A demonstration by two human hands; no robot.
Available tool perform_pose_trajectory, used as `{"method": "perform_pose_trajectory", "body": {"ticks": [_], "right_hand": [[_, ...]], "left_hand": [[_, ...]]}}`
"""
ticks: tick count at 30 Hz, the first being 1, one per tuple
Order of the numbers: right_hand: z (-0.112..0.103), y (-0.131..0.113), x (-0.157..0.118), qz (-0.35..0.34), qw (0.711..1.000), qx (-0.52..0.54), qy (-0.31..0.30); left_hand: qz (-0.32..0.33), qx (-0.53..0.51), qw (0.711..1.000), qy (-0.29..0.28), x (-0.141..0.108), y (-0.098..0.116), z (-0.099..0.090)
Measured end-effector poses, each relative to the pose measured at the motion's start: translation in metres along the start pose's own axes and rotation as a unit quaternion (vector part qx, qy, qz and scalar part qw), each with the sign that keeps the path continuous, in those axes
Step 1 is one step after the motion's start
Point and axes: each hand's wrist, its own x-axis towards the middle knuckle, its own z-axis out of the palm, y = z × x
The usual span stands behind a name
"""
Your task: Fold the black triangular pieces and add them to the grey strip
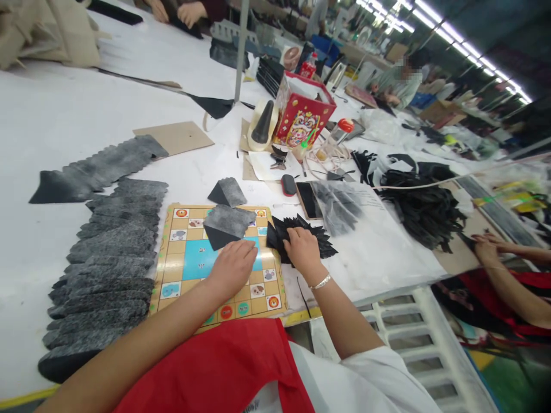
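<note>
My left hand (235,267) rests low over a patterned game board (172,264), fingers curled and pressed together, their tips partly hidden. Just beyond its knuckles lies a folded grey-and-black cut piece (228,222), like leather or fabric; whether the hand grips it is hard to see. A similar small piece (230,191) lies past the board's far edge. To the right of the board, my right hand (303,249) has thumb and fingers closed at the near side of a fanned pile of pointed black pieces (318,235), pinching at its left part.
Overlapping grey scalloped pieces (112,258) form a long row on the left, with another strip (99,166) beyond. A phone (307,199), plastic bag (365,229), red box (301,112), tape roll (260,123) and black strips (422,206) lie around. Other people's hands (491,249) work at right.
</note>
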Motion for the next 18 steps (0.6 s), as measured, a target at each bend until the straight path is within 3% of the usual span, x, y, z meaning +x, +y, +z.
{"method": "perform_pose_trajectory", "body": {"ticks": [3, 6, 12, 18], "right_hand": [[0.009, 0.016, 0.000, 0.032, 0.999, -0.010, 0.028], [0.013, 0.026, 0.004, 0.039, 0.998, -0.007, 0.042], [0.011, 0.034, 0.005, 0.021, 0.996, 0.039, 0.077], [0.018, 0.012, -0.007, -0.121, 0.981, 0.140, 0.048]], "left_hand": [[0.051, 0.001, 0.998, -0.037, 0.037, 0.011, 0.019], [0.056, 0.021, 0.996, -0.073, 0.058, 0.014, 0.030], [0.050, 0.046, 0.993, -0.093, 0.044, 0.014, 0.022], [0.021, 0.035, 0.998, -0.045, 0.040, 0.008, 0.028]]}}
